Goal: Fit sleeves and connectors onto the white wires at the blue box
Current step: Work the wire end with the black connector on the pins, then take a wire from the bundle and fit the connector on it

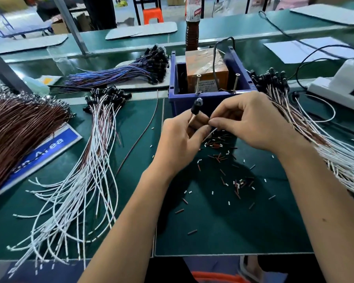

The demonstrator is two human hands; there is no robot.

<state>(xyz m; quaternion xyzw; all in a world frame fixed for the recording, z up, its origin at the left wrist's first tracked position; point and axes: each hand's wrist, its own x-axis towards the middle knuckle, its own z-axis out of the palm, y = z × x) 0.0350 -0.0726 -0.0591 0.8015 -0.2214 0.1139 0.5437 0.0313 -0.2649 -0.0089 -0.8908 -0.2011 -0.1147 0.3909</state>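
left hand (180, 137) just in front of the blue box (211, 99), grasping a black-capped connector (196, 108) on a white wire (209, 134), right hand (251, 123) pinching that wire's end, loose sleeves (219, 144) scattered before the box, white wire bundles (84, 180) left and right of it

Matt green mat (223, 231), glossy plastic blue box (192, 103)

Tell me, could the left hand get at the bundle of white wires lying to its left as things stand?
Probably not straight away: the left hand grips a black-capped wire. The white wire bundle lies uncovered on the mat, with nothing between.
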